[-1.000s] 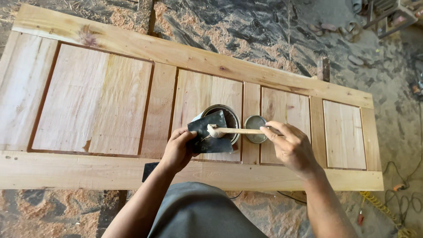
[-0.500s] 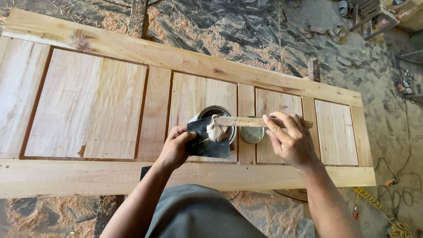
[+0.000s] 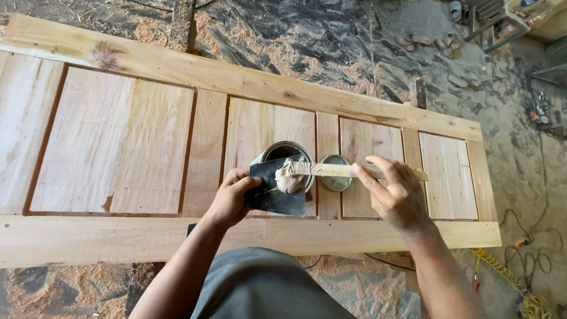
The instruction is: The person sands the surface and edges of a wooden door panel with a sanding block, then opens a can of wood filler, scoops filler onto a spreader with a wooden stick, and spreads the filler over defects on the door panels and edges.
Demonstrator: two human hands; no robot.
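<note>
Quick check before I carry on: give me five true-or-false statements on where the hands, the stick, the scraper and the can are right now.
1. The left hand holds a dark flat scraper. True.
2. The right hand holds a paintbrush. False: it holds a wooden stick.
3. The stick's tip carries a lump of tan putty over the scraper. True.
4. The open can stands on the floor. False: it stands on the wooden door.
5. The can's lid lies to the left of the can. False: it lies to the right, under the stick.
</note>
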